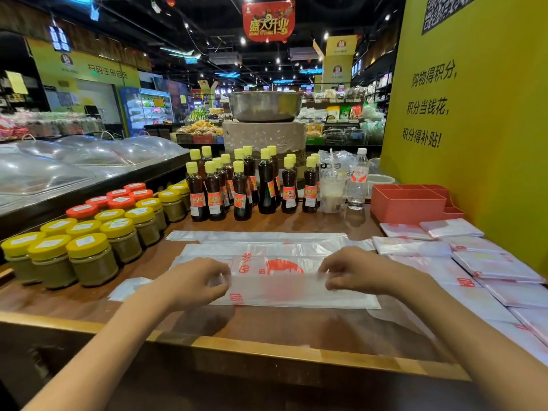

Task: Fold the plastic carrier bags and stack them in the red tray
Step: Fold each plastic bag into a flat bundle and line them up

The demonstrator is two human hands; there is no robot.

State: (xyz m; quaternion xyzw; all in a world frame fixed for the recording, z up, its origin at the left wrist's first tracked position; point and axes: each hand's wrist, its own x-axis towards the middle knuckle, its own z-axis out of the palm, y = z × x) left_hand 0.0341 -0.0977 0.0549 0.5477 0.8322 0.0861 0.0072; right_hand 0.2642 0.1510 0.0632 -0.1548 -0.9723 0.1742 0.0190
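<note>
A translucent white carrier bag (275,287) with red print lies flat across the wooden counter, its near edge turned over into a long fold. My left hand (197,281) pinches that folded flap at its left end with curled fingers. My right hand (355,271) pinches the same flap near its right end. More flat bags (261,241) lie spread just behind it. Folded bags (492,262) lie in a loose spread on the counter to the right. The red tray (409,206) stands at the back right against the yellow wall, and nothing shows inside it from here.
Yellow- and orange-lidded jars (89,232) crowd the left side of the counter. Dark sauce bottles (243,188) with yellow caps stand in rows behind the bags. A drink cup (332,194) and a water bottle (357,179) stand beside the tray. The counter's front edge (267,348) runs below my hands.
</note>
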